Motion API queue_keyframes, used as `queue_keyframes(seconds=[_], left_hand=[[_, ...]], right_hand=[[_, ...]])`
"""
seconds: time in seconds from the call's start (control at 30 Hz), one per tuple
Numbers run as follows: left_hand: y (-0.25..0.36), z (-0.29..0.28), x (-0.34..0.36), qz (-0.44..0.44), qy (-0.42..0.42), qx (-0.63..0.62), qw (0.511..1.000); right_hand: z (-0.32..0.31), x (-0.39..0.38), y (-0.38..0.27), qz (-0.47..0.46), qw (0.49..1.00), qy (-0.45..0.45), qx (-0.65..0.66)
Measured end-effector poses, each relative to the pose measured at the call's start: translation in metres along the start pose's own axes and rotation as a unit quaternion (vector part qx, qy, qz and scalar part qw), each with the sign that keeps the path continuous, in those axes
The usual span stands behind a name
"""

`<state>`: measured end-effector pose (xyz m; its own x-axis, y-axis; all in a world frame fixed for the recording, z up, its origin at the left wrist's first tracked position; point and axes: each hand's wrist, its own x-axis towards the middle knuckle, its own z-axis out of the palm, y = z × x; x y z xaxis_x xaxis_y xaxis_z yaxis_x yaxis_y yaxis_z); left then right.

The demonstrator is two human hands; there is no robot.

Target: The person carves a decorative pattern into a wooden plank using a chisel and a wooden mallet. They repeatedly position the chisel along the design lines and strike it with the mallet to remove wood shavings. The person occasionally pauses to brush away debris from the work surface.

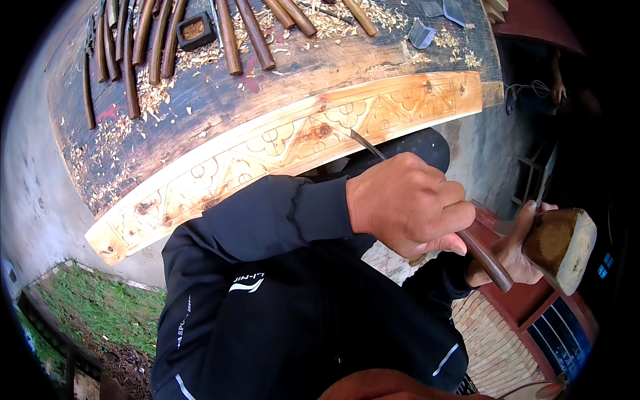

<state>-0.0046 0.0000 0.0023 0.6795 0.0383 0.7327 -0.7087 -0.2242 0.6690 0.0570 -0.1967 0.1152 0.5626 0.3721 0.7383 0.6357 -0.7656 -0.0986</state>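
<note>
A long, curved pale wood board (280, 150) lies along the bench's near edge, its face bearing carved and pencilled floral and triangular patterns. My left hand (417, 207) is closed round a carving chisel (490, 263) with a dark wooden handle. The chisel slants, its thin metal tip at the board's lower border, right of the middle. To the right, my right hand (510, 257) grips a worn, block-shaped wooden mallet (560, 250), held apart from the chisel's handle end. Part of the mallet's grip is hidden by the fingers.
Many wooden-handled chisels (143, 40) lie across the dark workbench (227, 107) at the far side, with a small square black box (195, 31) among them. Wood shavings (157, 93) are scattered about. Clear plastic pieces (421, 33) lie at far right. Another person's hand (559, 90) shows beyond.
</note>
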Motion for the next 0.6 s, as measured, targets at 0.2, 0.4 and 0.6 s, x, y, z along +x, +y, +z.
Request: queue_keyframes(seconds=[0.2,0.4,0.6], left_hand=[[-0.004,0.002,0.001,-0.012,0.092,0.127,0.988],[-0.012,-0.002,-0.006,-0.023,0.089,0.134,0.987],[-0.014,0.000,-0.009,-0.031,0.104,0.143,0.984]], right_hand=[[0.008,0.001,0.006,0.007,0.996,0.001,0.093],[0.021,0.003,-0.011,0.069,0.988,0.012,0.137],[0.022,0.002,-0.002,0.032,0.986,-0.001,0.162]])
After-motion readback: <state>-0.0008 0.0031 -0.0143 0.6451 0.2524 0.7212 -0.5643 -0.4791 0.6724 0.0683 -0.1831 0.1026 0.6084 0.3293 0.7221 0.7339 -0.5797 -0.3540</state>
